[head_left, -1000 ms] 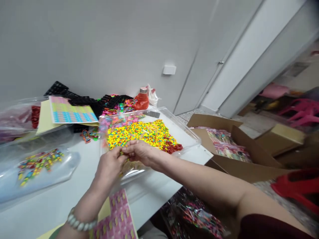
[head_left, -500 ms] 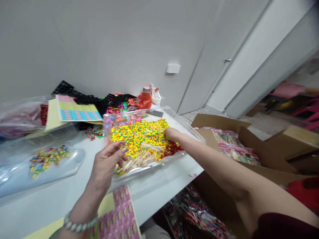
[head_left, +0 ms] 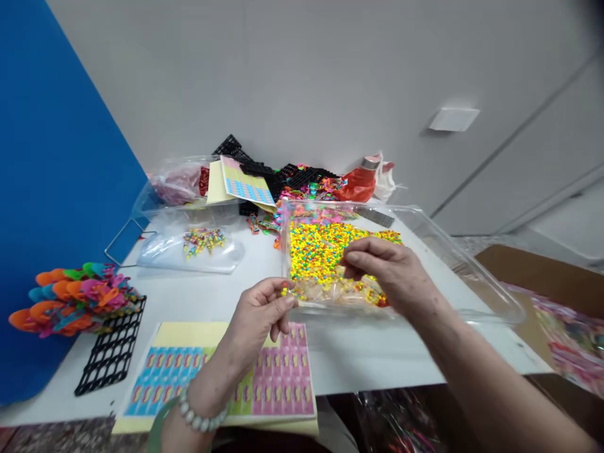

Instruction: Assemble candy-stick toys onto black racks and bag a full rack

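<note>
In front of me a clear plastic tray (head_left: 472, 267) holds a heap of small yellow, red and blue candies (head_left: 316, 245), with clear slender tubes (head_left: 325, 290) along its near side. At the tray's near left corner my left hand (head_left: 259, 318) is closed in a pinch; a bit of red and yellow shows at its fingertips, apparently a small candy-filled tube. Over the candies my right hand (head_left: 387, 267) is closed, thumb against fingers, and whatever it may hold is hidden. Below my left hand lies a sheet of pink, green and blue stickers (head_left: 283, 380).
Filled colourful tubes (head_left: 204, 241) lie on a clear plastic bag (head_left: 217, 264). At the left are bright plastic toys (head_left: 70, 299) and a black grid rack (head_left: 113, 349). Behind the tray stands a red-wrapped bottle (head_left: 361, 182). An open carton (head_left: 514, 264) is at the right.
My view has swung left, bringing the toys and blue panel into sight. The right hand has lifted from the candies and come nearer the left hand, whose fingers have closed into a pinch.
</note>
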A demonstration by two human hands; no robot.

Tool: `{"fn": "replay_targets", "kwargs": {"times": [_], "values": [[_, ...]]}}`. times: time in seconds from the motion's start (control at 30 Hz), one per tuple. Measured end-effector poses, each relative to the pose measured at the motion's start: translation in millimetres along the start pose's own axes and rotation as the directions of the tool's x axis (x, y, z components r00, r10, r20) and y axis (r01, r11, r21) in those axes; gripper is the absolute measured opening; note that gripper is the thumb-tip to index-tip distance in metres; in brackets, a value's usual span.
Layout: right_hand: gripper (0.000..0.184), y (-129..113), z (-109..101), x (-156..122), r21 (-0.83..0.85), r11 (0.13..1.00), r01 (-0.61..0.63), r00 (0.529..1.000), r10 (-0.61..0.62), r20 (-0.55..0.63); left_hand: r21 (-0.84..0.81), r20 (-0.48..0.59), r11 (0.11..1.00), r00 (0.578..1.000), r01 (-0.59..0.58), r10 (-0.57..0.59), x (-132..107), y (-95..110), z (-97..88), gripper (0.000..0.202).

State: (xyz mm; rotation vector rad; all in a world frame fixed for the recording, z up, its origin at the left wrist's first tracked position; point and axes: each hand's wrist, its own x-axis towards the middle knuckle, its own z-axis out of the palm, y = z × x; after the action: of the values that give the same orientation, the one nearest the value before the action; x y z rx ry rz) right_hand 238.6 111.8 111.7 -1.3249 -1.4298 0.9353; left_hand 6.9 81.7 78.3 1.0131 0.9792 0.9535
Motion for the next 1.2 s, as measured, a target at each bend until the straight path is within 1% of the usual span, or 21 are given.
{"fn": "replay_targets", "kwargs": {"times": [0.07, 0.13, 0.2, 0.27, 0.37, 0.43, 0.57, 0.73, 0.93, 1.07, 1.13, 1.2], "values": [[0.015, -17, 42, -21, 0.092, 0.994, 0.055, 0.995, -0.062, 0.082, 0.023, -0.005, 1.000, 1.000, -0.006, 0.006, -8, -9, -2.9, 0.035], [0.012, -21, 76, -36, 0.148, 0.982, 0.115, 0.984, -0.133, 0.119, 0.044, -0.026, 0.999, 0.999, -0.028, 0.030, -15, -16, -6.0, 0.028], [0.012, -16, 99, -46, 0.145, 0.980, 0.137, 0.978, -0.156, 0.135, 0.061, -0.050, 0.997, 0.997, -0.048, 0.051, -21, -21, -10.5, 0.023], [0.014, -8, 110, -51, 0.105, 0.987, 0.120, 0.980, -0.135, 0.149, 0.061, -0.069, 0.997, 0.996, -0.050, 0.055, -27, -24, -16.4, 0.022], [0.015, -2, 113, -55, 0.072, 0.995, 0.076, 0.978, -0.088, 0.189, 0.043, -0.083, 0.998, 0.996, -0.042, 0.045, -35, -26, -24.8, 0.025], [0.015, -2, 113, -57, 0.104, 0.994, 0.043, 0.977, -0.063, 0.205, 0.045, -0.090, 0.997, 0.994, -0.061, 0.065, -39, -27, -28.1, 0.025], [0.015, -2, 115, -62, 0.173, 0.985, -0.005, 0.986, -0.024, 0.164, 0.074, -0.095, 0.991, 0.989, -0.107, 0.114, -43, -30, -29.0, 0.024], [0.014, 0, 121, -68, 0.184, 0.982, -0.047, 0.982, 0.011, 0.188, 0.077, -0.079, 0.991, 0.990, -0.108, 0.114, -45, -35, -28.9, 0.027], [0.015, 7, 128, -75, 0.242, 0.967, -0.080, 0.991, 0.052, 0.120, 0.128, -0.093, 0.985, 0.987, -0.119, 0.131, -47, -39, -28.3, 0.028], [0.016, 10, 130, -79, 0.216, 0.974, -0.067, 0.993, 0.043, 0.114, 0.123, -0.104, 0.988, 0.989, -0.094, 0.107, -49, -41, -27.5, 0.027], [0.015, 9, 128, -79, 0.135, 0.991, -0.008, 0.992, -0.009, 0.123, 0.139, -0.120, 0.986, 0.987, -0.094, 0.111, -49, -43, -28.1, 0.024], [0.015, 7, 126, -79, 0.033, 0.996, 0.080, 0.985, -0.084, 0.153, 0.188, -0.131, 0.974, 0.979, -0.127, 0.153, -49, -47, -28.9, 0.023]]}}
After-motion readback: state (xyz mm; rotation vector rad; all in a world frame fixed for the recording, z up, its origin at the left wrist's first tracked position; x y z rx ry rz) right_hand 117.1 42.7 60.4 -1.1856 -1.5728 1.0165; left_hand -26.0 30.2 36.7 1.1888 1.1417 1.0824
